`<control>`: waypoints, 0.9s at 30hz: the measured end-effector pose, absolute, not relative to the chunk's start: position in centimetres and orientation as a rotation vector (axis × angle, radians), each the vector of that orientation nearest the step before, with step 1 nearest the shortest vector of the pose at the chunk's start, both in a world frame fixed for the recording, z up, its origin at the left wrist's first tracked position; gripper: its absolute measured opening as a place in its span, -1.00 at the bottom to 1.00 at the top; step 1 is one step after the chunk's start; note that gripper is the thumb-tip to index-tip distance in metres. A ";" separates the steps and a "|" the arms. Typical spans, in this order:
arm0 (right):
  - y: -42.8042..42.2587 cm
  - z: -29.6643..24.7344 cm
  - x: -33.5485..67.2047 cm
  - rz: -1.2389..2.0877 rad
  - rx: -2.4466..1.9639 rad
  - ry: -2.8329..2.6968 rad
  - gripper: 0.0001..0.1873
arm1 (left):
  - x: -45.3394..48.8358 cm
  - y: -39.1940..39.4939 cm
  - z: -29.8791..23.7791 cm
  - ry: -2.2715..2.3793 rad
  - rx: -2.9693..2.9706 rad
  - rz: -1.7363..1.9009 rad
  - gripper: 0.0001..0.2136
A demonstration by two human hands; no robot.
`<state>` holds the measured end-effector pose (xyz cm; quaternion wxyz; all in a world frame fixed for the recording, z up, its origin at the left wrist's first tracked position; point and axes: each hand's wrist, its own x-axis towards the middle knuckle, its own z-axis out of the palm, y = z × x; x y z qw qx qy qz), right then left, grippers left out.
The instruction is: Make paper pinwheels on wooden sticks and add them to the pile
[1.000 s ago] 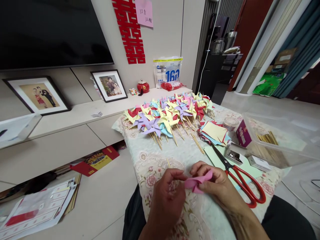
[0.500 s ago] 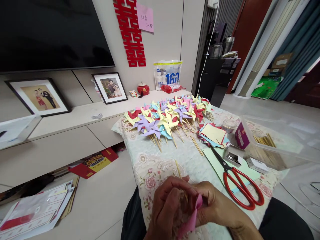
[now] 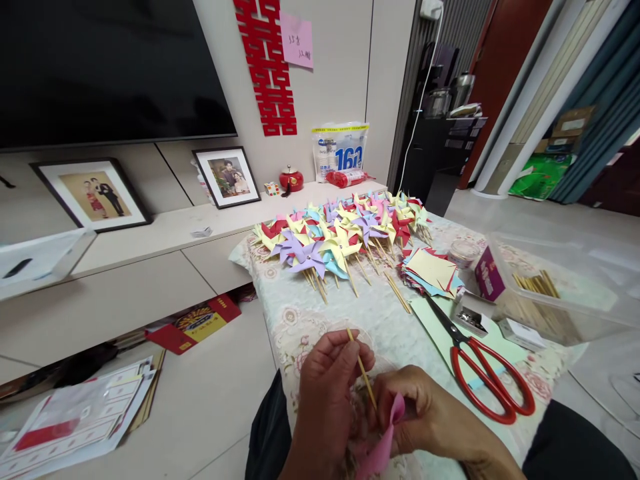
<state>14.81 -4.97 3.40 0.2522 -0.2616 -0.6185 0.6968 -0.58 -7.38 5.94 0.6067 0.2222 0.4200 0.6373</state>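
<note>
Between thumb and fingers, my left hand point(image 3: 333, 373) grips a thin wooden stick point(image 3: 364, 373) near its upper end. My right hand point(image 3: 420, 410) pinches a folded pink paper pinwheel point(image 3: 383, 447) where the lower end of the stick meets it. Fingers hide the exact joint. Right of my hands, red-handled scissors point(image 3: 480, 363) lie on pale green paper point(image 3: 433, 330). Beyond them sits a stack of cut paper squares point(image 3: 431, 270), next to a small open box of metal pins point(image 3: 470, 320). Loose sticks point(image 3: 399, 293) rest left of the stack.
Many finished pinwheels point(image 3: 340, 243) lie heaped on the far part of the flowered tablecloth point(image 3: 290, 320). A clear plastic bin point(image 3: 575, 313) holding sticks stands at the right, with a small white box point(image 3: 521, 333) before it. Framed photos point(image 3: 227, 177) stand on the cabinet behind.
My left hand has shifted up along the stick and now holds its upper end, away from the pinwheel. The right hand keeps its pinch on the pink paper. The view has turned slightly left.
</note>
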 end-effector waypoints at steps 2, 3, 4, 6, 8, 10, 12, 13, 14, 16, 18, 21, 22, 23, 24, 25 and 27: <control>-4.9 3.4 14.8 1.871 -0.663 -1.705 -0.74 | -0.4 -7.4 6.1 0.916 0.462 1.471 -0.87; -4.8 3.4 14.9 1.853 -0.635 -1.716 -0.76 | -0.5 -7.4 6.2 0.895 0.430 1.473 -0.86; -4.7 3.4 15.1 1.838 -0.609 -1.724 -0.77 | -0.6 -7.4 6.3 0.885 0.404 1.474 -0.85; -4.4 3.5 15.6 1.817 -0.589 -1.723 -0.79 | -0.8 -7.5 6.5 0.905 0.381 1.476 -0.81; -4.2 3.4 16.2 1.799 -0.596 -1.699 -0.80 | -1.1 -7.6 6.6 0.949 0.397 1.457 -0.79; -4.1 3.3 16.7 1.764 -0.588 -1.639 -0.81 | -1.2 -7.8 6.6 0.996 0.416 1.409 -0.78; -4.1 3.0 16.9 1.707 -0.548 -1.550 -0.81 | -1.0 -8.0 6.5 1.043 0.436 1.367 -0.77; -4.1 2.9 16.8 1.671 -0.524 -1.503 -0.81 | -0.9 -8.1 6.3 1.068 0.451 1.347 -0.77; -4.2 2.8 16.7 1.634 -0.502 -1.461 -0.80 | -0.8 -8.2 6.2 1.092 0.469 1.331 -0.77; -4.4 2.6 16.4 1.553 -0.480 -1.425 -0.80 | -0.5 -8.4 5.7 1.139 0.510 1.306 -0.77; -4.5 2.5 16.2 1.480 -0.485 -1.441 -0.81 | -0.2 -8.4 5.2 1.169 0.548 1.285 -0.78; -4.5 2.5 16.0 1.365 -0.520 -1.500 -0.82 | 0.1 -8.6 4.7 1.180 0.607 1.277 -0.79; -4.5 2.6 16.0 1.325 -0.537 -1.520 -0.82 | 0.2 -8.7 4.6 1.182 0.623 1.273 -0.80; -4.5 2.6 16.0 1.288 -0.555 -1.541 -0.83 | 0.3 -8.8 4.6 1.181 0.634 1.270 -0.81; -4.4 2.6 16.1 1.256 -0.574 -1.560 -0.84 | 0.3 -8.9 4.6 1.173 0.641 1.262 -0.81; -4.4 2.6 16.1 1.231 -0.591 -1.572 -0.84 | 0.4 -8.9 4.7 1.160 0.645 1.253 -0.82; -4.3 2.6 16.2 1.192 -0.596 -1.581 -0.84 | 0.4 -9.1 4.8 1.127 0.646 1.253 -0.83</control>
